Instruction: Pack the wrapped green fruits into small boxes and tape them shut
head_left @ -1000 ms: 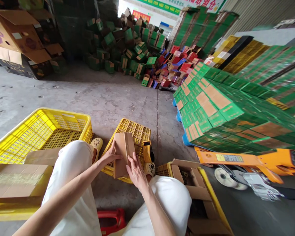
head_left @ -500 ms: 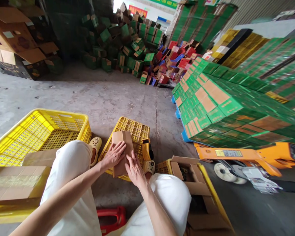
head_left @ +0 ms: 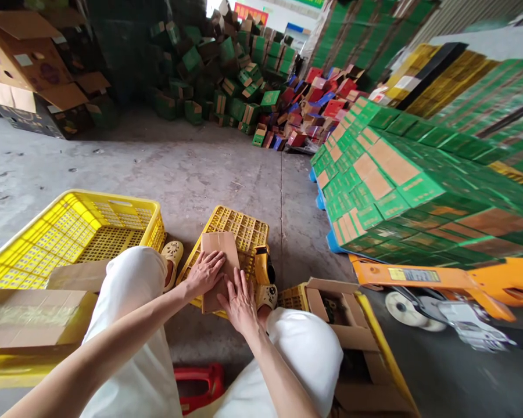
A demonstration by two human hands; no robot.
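A closed brown cardboard box [head_left: 220, 244] lies on an upturned yellow plastic crate [head_left: 246, 226] between my feet. Flat on the box's top rests my left hand [head_left: 206, 271], its fingers stretched out. My right hand [head_left: 239, 302] is spread over the near right part of the same box, fingers apart. Neither hand is wrapped round anything. Beside the box, on the crate's right side, sits a yellow-and-black tape dispenser [head_left: 264, 265].
To my left stands a large yellow crate [head_left: 157, 223] with a taped carton [head_left: 30, 316] at its near end. Open cartons [head_left: 344, 334] sit at my right knee. Farther right are an orange pallet jack [head_left: 412, 276] and stacked green boxes [head_left: 387, 174]. A red plastic stool [head_left: 200, 383] shows below.
My right hand has shifted slightly, its fingers now flatter and more spread on the box. The whole view has moved a little as my head turned.
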